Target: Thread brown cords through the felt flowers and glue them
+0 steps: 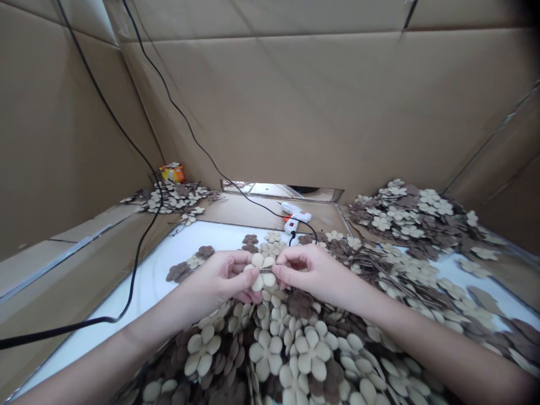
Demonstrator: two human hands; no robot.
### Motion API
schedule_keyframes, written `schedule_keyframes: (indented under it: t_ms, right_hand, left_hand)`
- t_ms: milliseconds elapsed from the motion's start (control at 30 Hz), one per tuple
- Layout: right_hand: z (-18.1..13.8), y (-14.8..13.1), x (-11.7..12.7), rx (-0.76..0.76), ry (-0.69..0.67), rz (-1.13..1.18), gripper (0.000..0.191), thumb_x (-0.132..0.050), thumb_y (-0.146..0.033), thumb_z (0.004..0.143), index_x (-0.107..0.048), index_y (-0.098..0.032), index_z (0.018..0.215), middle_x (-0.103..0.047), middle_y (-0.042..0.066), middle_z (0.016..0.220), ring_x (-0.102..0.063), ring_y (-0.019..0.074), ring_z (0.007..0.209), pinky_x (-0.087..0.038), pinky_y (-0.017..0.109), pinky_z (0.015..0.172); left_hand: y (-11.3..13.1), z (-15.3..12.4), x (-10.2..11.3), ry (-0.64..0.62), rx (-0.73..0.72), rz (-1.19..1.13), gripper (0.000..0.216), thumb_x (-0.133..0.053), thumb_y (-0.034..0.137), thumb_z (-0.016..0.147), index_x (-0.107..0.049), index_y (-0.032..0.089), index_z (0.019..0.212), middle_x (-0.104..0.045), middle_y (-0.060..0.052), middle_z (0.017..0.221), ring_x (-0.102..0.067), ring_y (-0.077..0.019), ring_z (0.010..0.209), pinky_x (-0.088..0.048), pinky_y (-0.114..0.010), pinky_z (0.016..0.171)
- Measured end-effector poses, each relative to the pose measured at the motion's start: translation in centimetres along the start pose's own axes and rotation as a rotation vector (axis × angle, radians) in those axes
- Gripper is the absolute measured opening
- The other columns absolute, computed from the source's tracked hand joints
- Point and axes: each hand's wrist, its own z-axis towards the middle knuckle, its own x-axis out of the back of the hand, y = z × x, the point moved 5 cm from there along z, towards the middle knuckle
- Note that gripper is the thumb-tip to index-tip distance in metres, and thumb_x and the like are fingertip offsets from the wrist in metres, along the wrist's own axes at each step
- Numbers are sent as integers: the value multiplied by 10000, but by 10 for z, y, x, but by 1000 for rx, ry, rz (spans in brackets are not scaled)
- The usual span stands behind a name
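Between my hands is a cream felt flower (258, 279), gripped at its left side by the thumb and fingers of my left hand (234, 277). A short dark checked strip (265, 270) lies across the flower's middle. My right hand (297, 267) pinches the right end of that strip, with its fingertips at the flower's edge. Below both hands spreads a heap of cream and brown felt flowers (312, 350), some of them stacked. Just beyond my hands lies a white glue gun (295, 216) with an orange part, its nozzle pointing left.
Cardboard walls (295, 107) enclose the work surface, with a slot (280, 190) low in the back one. A black cable (139, 247) loops down on the left. More felt flowers pile up at the right (409, 214) and back left, near an orange-yellow packet (172, 172).
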Motion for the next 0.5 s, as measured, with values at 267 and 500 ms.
schedule_keyframes:
  t_ms: [267,500]
  right_hand:
    - [2,1,-1,-10,-3,-2,235,-539,-362,845,-616,-176,724,-629,-3,696,-561,130,652,-404,245,604]
    - [2,2,-1,5,5,-16,220,-535,-335,844,-617,-171,723,-632,-1,705,-566,130,660,-410,244,614]
  left_hand:
    - [-1,1,1,29,-6,17,259,-609,390,790,-619,132,812,-684,-32,747,-665,-146,689,-528,-202,609]
    - [0,0,2,4,36,-5,317,-661,436,749,-624,131,825,-687,-36,719,-669,-152,702,-533,-204,622]
